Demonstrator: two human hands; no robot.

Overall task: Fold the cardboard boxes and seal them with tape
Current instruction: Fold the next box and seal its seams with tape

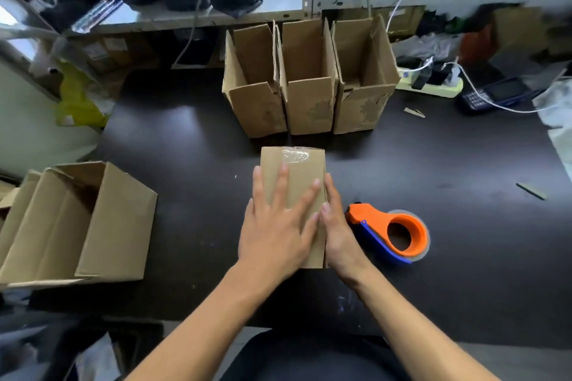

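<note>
A small closed cardboard box [298, 170] lies on the dark table [185, 148] in front of me, with clear tape across its far end. My left hand [278, 226] presses flat on its top with spread, straight fingers. My right hand [335, 226] rests against the box's right side, fingers straight along the edge. An orange and blue tape dispenser [396, 233] lies on the table just right of my right hand; neither hand touches it.
Three open upright boxes [308, 102] stand in a row behind the small box. A larger open box [77, 226] lies at the left. A power strip, cables and a handheld device [495, 96] are at the far right. A shelf runs along the back.
</note>
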